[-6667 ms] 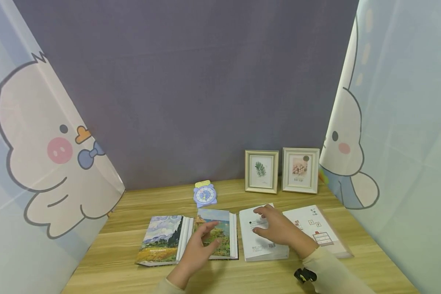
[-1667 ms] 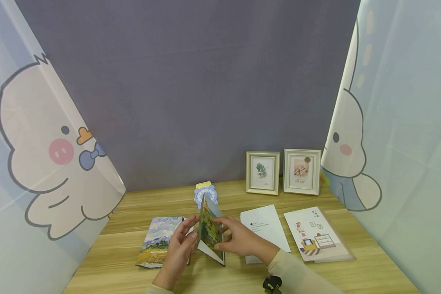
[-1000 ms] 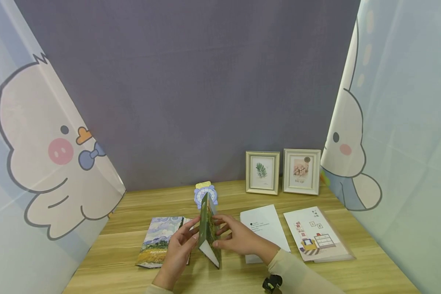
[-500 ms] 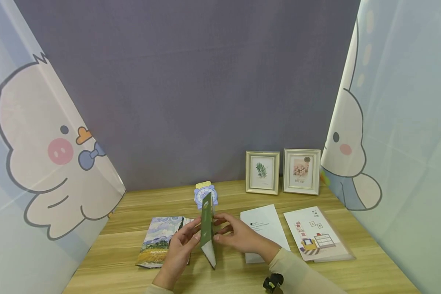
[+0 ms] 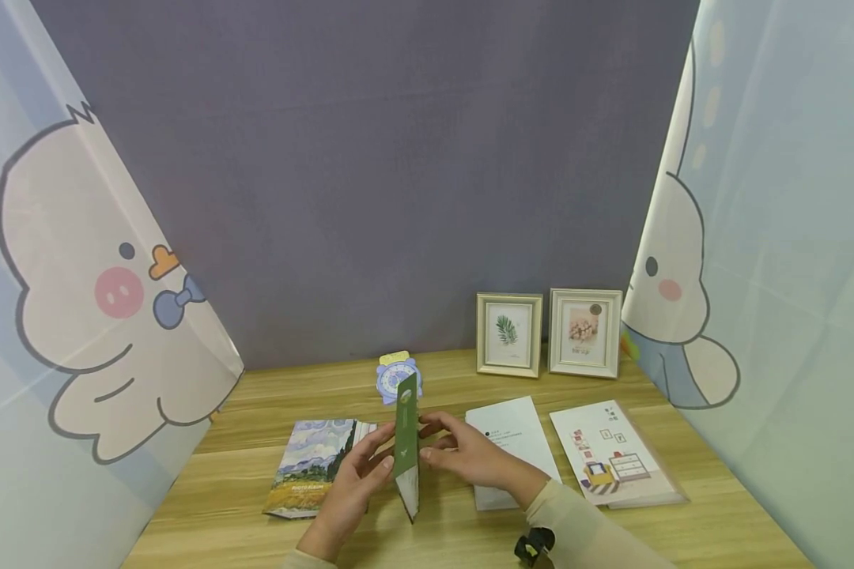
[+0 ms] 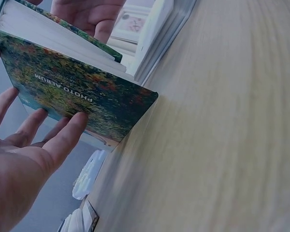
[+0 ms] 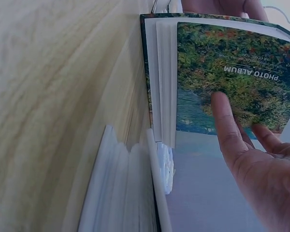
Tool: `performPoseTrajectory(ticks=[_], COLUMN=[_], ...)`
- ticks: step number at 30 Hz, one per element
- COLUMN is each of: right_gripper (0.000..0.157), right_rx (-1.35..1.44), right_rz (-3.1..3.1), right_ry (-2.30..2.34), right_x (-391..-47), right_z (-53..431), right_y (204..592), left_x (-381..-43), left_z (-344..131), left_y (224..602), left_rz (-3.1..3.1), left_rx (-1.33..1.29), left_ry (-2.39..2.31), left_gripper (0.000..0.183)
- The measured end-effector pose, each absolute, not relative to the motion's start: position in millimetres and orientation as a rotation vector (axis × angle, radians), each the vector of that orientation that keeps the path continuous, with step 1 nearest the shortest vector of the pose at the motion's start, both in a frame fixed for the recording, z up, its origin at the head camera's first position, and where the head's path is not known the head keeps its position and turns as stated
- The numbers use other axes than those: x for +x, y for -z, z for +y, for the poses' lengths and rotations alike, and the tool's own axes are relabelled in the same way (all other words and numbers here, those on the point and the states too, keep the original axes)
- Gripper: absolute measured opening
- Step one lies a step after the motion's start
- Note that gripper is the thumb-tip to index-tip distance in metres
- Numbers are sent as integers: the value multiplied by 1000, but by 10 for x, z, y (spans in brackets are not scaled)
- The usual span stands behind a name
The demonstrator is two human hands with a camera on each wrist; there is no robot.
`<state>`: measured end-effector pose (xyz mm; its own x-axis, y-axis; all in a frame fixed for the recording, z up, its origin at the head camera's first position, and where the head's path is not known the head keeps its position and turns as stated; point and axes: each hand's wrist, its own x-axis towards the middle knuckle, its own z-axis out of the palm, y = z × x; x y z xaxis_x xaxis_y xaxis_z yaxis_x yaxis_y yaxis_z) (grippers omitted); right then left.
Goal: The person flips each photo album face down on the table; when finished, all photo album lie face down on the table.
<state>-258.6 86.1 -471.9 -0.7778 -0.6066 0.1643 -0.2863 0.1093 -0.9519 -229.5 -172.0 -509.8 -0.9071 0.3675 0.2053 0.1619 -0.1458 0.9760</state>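
A photo album (image 5: 407, 435) with a green spine stands on its page edge on the wooden table, spine up. Its painted garden cover lettered PHOTO ALBUM (image 6: 63, 87) shows in the left wrist view. My left hand (image 5: 349, 490) touches the left cover with extended fingertips (image 6: 77, 121). Against the opposite cover rests my right hand (image 5: 473, 454), its fingers (image 7: 222, 108) fairly straight in the right wrist view. The album stays between the two hands, its lower edge at the table top.
Left of it lies another album with a landscape cover (image 5: 309, 466). A white book (image 5: 515, 435) and an illustrated white book (image 5: 605, 454) lie to the right. Behind stand a blue dial-faced object (image 5: 391, 379) and two picture frames (image 5: 508, 336).
The album, lying flat at first, was raised onto its edge. Over the last second it turned from leaning to nearly upright, spine toward me, and both hands shifted slightly right.
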Motion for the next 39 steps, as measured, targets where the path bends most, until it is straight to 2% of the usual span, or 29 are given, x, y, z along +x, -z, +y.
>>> performPoseTrajectory(ticks=[19, 39], right_gripper=[57, 65], right_rx=[-887, -784], right_rz=[2027, 1974], right_ry=[1797, 1828], right_x=[-2616, -2580], right_z=[1013, 1147], right_y=[4675, 4636], left_x=[-2298, -2311], left_z=[-1685, -1650], left_y=[5140, 5224], left_rz=[1984, 2099], left_rx=[761, 775], left_ry=[-2137, -2026], left_gripper=[56, 57])
